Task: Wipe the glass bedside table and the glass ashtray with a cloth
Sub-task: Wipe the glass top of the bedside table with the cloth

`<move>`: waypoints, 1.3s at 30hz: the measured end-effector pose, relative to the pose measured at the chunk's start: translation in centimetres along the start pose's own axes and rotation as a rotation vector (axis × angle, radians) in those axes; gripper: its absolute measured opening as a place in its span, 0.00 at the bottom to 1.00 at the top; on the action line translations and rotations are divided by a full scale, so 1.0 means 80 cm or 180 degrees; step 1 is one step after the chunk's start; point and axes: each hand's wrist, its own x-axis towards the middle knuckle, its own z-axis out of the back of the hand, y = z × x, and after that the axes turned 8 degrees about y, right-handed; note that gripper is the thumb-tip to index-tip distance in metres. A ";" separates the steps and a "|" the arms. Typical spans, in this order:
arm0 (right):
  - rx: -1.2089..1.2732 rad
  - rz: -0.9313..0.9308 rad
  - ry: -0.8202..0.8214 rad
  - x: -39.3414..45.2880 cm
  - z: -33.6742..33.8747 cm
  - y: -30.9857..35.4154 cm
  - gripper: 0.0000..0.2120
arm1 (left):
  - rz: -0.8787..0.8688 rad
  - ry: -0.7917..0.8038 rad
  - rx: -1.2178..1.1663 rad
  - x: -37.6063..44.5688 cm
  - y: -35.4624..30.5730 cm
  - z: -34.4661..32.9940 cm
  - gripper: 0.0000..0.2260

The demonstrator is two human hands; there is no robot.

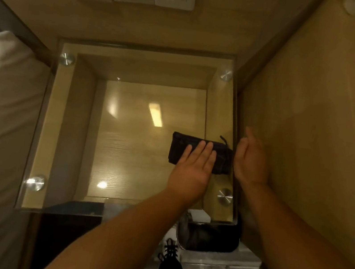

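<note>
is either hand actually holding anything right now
No. The left hand presses flat fingers on the dark folded cloth; the right hand is open, empty.

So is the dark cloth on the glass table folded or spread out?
Folded: the dark cloth lies as a compact rectangle on the glass table, with the left hand flat on it.

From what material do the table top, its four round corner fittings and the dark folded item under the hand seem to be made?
Table top: clear glass, glossy; lamps reflect in it and the wooden shelf shows through.
Corner fittings: probably brushed metal, silvery with radial sheen.
Dark folded item under the left hand: apparently woven cloth, matte; the weave is too blurred to confirm.
</note>
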 end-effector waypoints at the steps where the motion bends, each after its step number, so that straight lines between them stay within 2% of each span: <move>1: -0.0089 0.0075 0.0065 -0.007 -0.001 0.000 0.26 | 0.0003 0.0000 0.0009 -0.010 -0.005 -0.005 0.27; 9: -0.0761 0.0718 0.0624 -0.082 -0.012 0.000 0.24 | -0.0001 0.0226 -0.0090 -0.054 -0.025 -0.025 0.26; 16: -0.1702 0.1127 0.1095 -0.127 -0.009 -0.035 0.27 | -0.0097 0.0221 0.0053 -0.068 -0.026 -0.032 0.24; 24: -0.2356 0.1442 0.1084 -0.139 -0.012 -0.031 0.28 | -0.0496 0.0022 0.0239 -0.076 0.011 -0.023 0.28; 29: -0.2616 0.1465 0.1247 -0.143 -0.024 -0.034 0.36 | -0.0489 0.0221 0.0790 -0.078 0.046 -0.015 0.27; 32: -0.2593 0.1386 0.1242 -0.153 -0.027 -0.032 0.37 | -0.0464 0.0268 0.0712 -0.086 0.041 -0.018 0.28; 36: -0.2461 0.1499 0.1183 -0.178 -0.031 -0.033 0.39 | -0.0460 0.0385 0.0664 -0.116 0.031 -0.032 0.35; 39: -0.2425 0.1554 0.1034 -0.200 -0.039 -0.030 0.40 | -0.0515 0.0311 0.0686 -0.132 0.031 -0.044 0.30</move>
